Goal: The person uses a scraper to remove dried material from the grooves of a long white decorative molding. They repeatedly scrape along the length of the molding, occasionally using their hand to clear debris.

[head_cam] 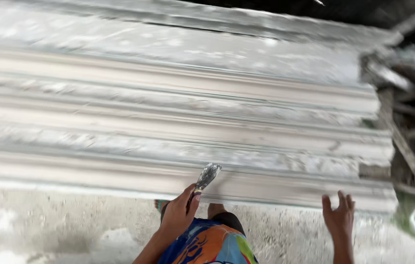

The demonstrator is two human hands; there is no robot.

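Left hand (178, 215) pinches a plaster-caked metal scraper (207, 176) against the long white moulded plaster cornice (168, 181).
Right hand (339, 217) hovers at the cornice's near edge, fingers (342, 199) spread, holding nothing; scraper handle hidden in the grip, whole scene motion-blurred.

hands: two, left hand (177, 211) and right hand (339, 215), both the person's own
scraper-type tool (207, 176): just one, in the left hand
long white moulding strips (178, 127): looks like four side by side, though the blur makes it hard to be sure
timber pieces (413, 156) on the right: several, can't get a proper count
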